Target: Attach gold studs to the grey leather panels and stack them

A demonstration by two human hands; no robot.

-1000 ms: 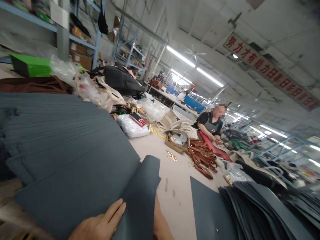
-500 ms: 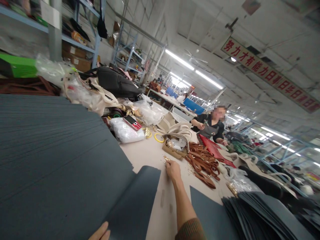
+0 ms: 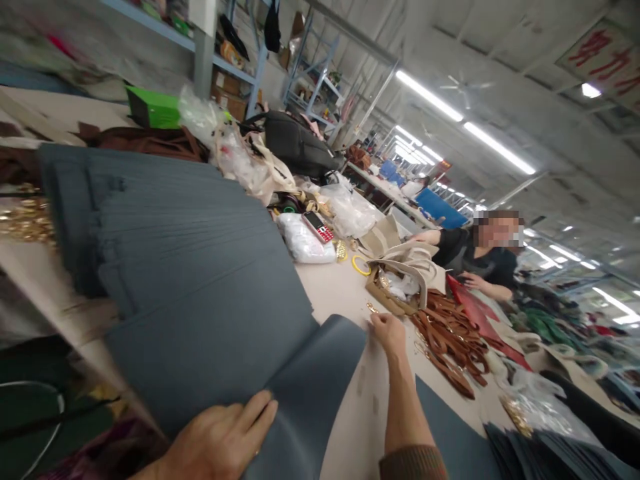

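Overlapping dark grey-blue sheets [image 3: 200, 247] fan across the left of the table. My left hand [image 3: 225, 427] lies on them at the bottom, fingers together at the edge of a curled sheet [image 3: 315, 380]; whether it pinches the sheet is unclear. My right hand [image 3: 389, 332] reaches to the table just right of that curl, thumb and fingers pressed together beside small gold metal pieces [image 3: 372, 307]. Anything between those fingertips is too small to make out. An open cardboard box [image 3: 390, 297] with plastic bags stands just beyond my right hand.
Brown straps [image 3: 450, 333] lie right of the box, near more dark sheets [image 3: 530, 453]. A red phone [image 3: 319, 227] rests on a white plastic packet [image 3: 303, 243]. Across the table is a person [image 3: 480, 260] in dark clothes. Gold hardware [image 3: 25, 217] sits far left.
The view has swung left, showing more of the sheets and the table's left edge. More of my left hand is in view on the sheets. The person opposite has moved their arms.
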